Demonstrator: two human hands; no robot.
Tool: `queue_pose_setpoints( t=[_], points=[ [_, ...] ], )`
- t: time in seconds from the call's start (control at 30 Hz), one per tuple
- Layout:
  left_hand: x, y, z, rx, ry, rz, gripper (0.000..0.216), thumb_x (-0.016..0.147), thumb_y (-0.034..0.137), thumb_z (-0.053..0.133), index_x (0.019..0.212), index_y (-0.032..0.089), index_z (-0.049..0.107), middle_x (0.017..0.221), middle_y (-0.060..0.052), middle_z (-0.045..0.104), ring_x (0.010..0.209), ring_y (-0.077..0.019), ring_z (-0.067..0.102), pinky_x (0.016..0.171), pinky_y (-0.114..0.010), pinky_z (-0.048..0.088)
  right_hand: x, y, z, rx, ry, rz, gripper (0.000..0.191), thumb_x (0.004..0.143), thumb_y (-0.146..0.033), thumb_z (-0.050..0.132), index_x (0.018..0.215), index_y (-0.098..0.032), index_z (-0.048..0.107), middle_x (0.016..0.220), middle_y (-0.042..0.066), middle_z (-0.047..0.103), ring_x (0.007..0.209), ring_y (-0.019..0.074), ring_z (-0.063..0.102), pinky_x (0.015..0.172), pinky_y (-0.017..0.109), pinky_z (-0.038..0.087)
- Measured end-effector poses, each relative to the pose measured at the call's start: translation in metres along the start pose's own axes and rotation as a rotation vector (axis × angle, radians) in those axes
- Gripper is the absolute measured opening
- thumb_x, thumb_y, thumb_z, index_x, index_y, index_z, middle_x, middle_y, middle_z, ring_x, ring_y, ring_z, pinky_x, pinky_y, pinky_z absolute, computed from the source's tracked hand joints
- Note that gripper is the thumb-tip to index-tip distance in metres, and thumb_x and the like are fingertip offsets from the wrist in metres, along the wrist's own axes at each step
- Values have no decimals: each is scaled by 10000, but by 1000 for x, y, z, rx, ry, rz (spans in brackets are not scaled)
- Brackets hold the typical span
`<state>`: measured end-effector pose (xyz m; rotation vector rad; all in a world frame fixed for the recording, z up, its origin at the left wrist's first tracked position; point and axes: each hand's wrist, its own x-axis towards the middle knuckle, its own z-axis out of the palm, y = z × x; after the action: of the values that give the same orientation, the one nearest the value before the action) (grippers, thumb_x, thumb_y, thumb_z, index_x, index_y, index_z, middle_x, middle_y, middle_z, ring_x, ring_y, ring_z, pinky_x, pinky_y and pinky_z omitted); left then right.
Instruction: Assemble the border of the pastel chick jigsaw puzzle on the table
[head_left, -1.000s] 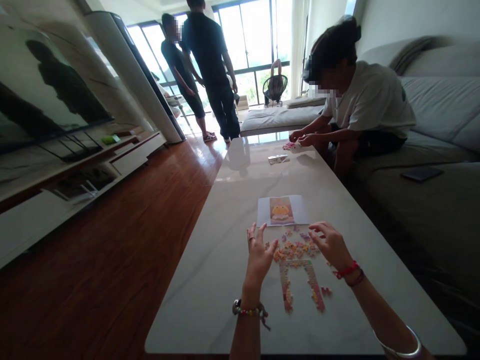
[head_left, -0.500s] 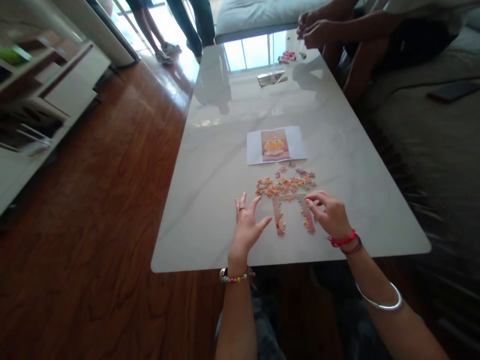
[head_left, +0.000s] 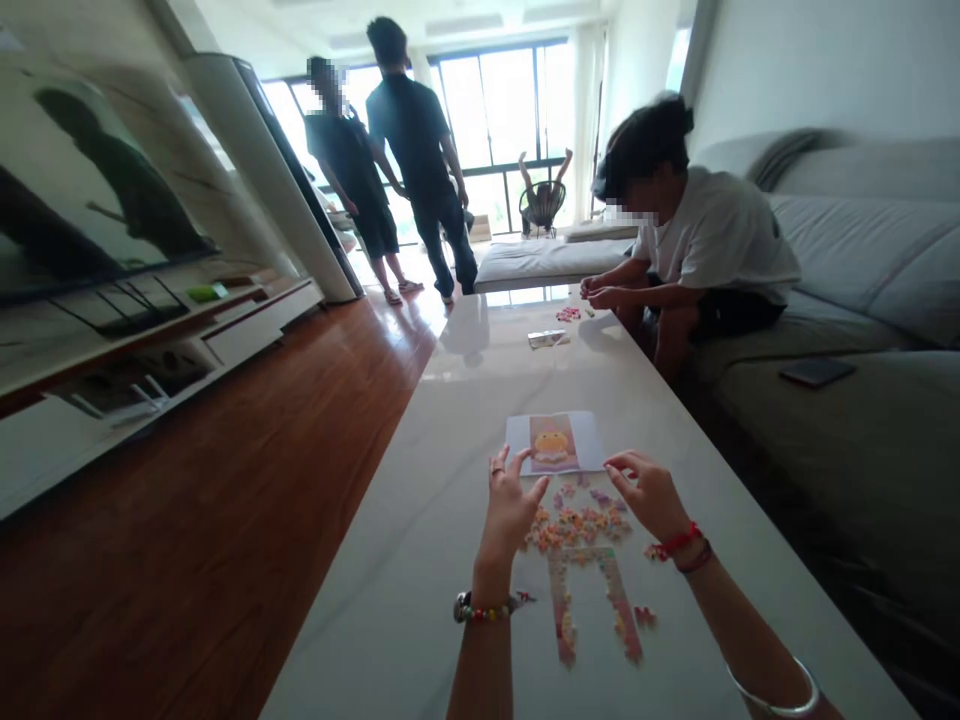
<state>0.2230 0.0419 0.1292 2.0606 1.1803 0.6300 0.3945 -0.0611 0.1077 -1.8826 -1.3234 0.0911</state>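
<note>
A printed picture sheet (head_left: 517,440) with an orange figure lies on the table beyond loose jigsaw puzzle pieces (head_left: 574,525). Nearer to me is a partly joined puzzle border (head_left: 559,600), its top and two sides forming an arch. My left hand (head_left: 514,505) is open above the left of the loose pieces, its fingers spread, fingertips by the sheet's lower left part. With thumb and forefinger pinched together, my right hand (head_left: 651,495) is at the sheet's lower right corner. Whatever its fingertips hold is too small to make out.
On the white table (head_left: 390,520), a few pieces (head_left: 645,616) lie right of the border. Farther off are a shiny packet (head_left: 549,339) and pink pieces (head_left: 570,314) by a seated person (head_left: 727,235). A sofa (head_left: 862,430) runs along the right; two people stand beyond the table.
The view has tilted up, bringing in the room. Both hands have moved forward from the puzzle border to the picture sheet. The left stays spread, the right pinched.
</note>
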Motion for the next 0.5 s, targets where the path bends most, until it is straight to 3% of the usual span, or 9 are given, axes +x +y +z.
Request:
queue_pose_setpoints(
  t=[0.5],
  points=[
    [-3,-7,-1,36,26,-11,398,705,227,551,1097,160,522,1290,-148,355,1227,-251,314,1020,-402,242,-5,7,5,26,-31,6,211,781,-282,435,747,-172,611,792,47,626,728,155,583,674,275,445]
  ],
)
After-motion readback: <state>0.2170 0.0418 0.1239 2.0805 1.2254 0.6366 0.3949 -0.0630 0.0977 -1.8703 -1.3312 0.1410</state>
